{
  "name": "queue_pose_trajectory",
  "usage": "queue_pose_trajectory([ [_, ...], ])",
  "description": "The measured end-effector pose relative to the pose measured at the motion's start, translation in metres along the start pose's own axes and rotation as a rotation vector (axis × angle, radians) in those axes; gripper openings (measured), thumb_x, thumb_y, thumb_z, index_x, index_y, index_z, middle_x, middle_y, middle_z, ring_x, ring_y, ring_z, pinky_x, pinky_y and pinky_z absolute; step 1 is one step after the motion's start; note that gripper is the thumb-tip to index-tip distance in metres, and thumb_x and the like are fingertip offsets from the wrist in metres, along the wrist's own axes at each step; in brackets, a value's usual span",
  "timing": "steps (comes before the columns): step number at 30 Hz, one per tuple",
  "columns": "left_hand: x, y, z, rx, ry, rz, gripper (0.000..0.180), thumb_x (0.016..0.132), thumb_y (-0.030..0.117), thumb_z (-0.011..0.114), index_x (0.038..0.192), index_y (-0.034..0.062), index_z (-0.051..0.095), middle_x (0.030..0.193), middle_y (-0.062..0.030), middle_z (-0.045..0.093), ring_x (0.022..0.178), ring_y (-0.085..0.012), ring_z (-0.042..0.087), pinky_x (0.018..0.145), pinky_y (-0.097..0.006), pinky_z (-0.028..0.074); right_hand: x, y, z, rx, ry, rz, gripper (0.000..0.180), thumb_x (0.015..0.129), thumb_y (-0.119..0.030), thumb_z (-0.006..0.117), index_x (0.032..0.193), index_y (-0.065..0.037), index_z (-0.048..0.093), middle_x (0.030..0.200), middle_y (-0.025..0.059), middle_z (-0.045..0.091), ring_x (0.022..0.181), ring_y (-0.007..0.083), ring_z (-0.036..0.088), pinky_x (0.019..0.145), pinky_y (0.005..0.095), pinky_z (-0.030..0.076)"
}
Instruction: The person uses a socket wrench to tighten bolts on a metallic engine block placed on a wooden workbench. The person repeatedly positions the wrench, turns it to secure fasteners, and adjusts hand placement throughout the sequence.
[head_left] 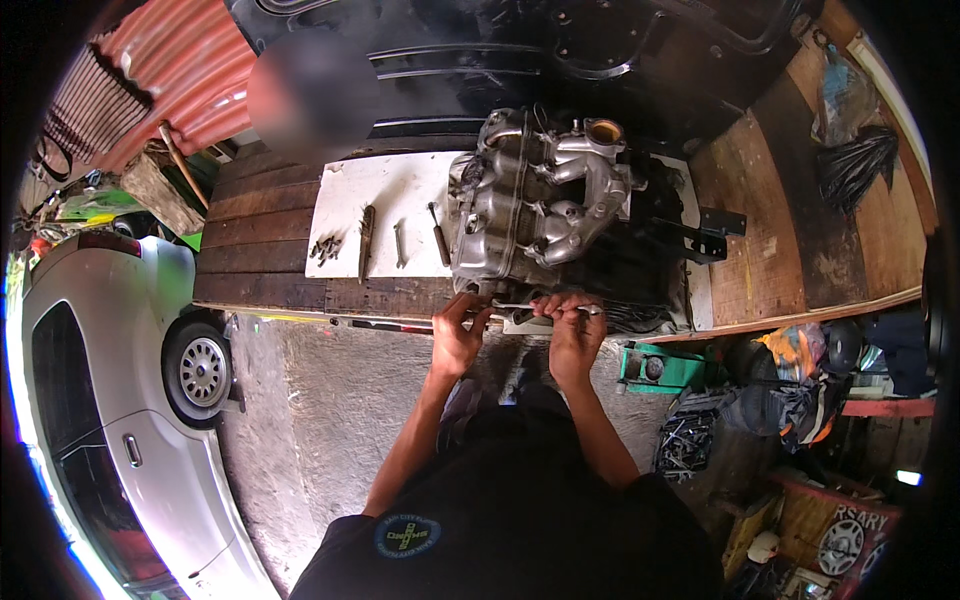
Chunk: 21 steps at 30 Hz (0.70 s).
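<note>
- While the engine (pixel 500 220) sits on the workbench (pixel 250 250), both hands work low at its near end.
- The right hand (pixel 572 322), just in front of the engine, has its fingers curled closed around a wrench (pixel 515 306), whose far tip shows past the knuckles.
- The left hand (pixel 460 330) is beside it, near the engine's lower edge; its fingers are bent inward by the wrench's other end, but whether they grip it, a fastener or the engine itself I cannot tell.
- Judging by this pose, the step in hand is turning or seating a fastener at the engine's near end; which way, I cannot tell.
- The next move seems to call for a wrench squarely seated, a steadying left hand, and knuckles clear of the metal.
- Left of the engine, on a white board (pixel 335 200), lie a dark-handled tool (pixel 439 235), a spare wrench (pixel 401 243), a long brown tool (pixel 367 240) and a small heap of bolts (pixel 325 248).
- Right of the engine, a black bracket (pixel 705 238) juts out.
</note>
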<state>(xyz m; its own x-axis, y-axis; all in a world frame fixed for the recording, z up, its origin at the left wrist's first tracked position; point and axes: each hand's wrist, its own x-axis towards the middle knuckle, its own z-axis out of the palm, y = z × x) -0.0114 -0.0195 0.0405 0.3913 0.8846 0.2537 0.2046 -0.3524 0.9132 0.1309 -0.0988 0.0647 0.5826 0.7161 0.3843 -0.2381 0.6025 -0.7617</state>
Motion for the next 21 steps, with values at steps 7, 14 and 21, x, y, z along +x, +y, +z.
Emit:
queue_pose_trajectory([
  [7,0.001,0.002,-0.001,0.015,-0.032,0.037,0.009,0.077,-0.003,0.067,0.086,-0.0028,0.063,0.083,-0.0147,0.066,0.074,-0.0234,0.068,0.064,-0.031,0.053,0.018,-0.010,0.021,-0.107,-0.016,0.085,0.018,0.094,-0.019,0.055,0.094,-0.003,0.048,0.083,0.0094,0.052,0.079,0.0194,0.056,0.077,0.0394,0.051],
  [14,0.000,-0.003,0.004,0.007,0.008,0.020,0.011,0.076,-0.004,0.068,0.086,-0.0024,0.064,0.082,-0.0140,0.066,0.071,-0.0230,0.068,0.062,-0.030,0.053,0.007,-0.006,0.010,-0.173,-0.121,0.000,0.012,0.095,-0.013,0.052,0.092,-0.002,0.049,0.081,0.0103,0.055,0.077,0.0210,0.059,0.082,0.0428,0.052],
  [21,-0.003,-0.010,0.010,0.077,0.036,0.110,0.016,0.071,-0.007,0.068,0.086,-0.0009,0.063,0.082,-0.0125,0.064,0.069,-0.0226,0.067,0.060,-0.031,0.052,-0.004,-0.012,0.001,-0.377,-0.384,-0.119,0.014,0.094,-0.007,0.051,0.081,-0.001,0.050,0.076,0.0125,0.057,0.076,0.0239,0.062,0.079,0.0432,0.053],
])
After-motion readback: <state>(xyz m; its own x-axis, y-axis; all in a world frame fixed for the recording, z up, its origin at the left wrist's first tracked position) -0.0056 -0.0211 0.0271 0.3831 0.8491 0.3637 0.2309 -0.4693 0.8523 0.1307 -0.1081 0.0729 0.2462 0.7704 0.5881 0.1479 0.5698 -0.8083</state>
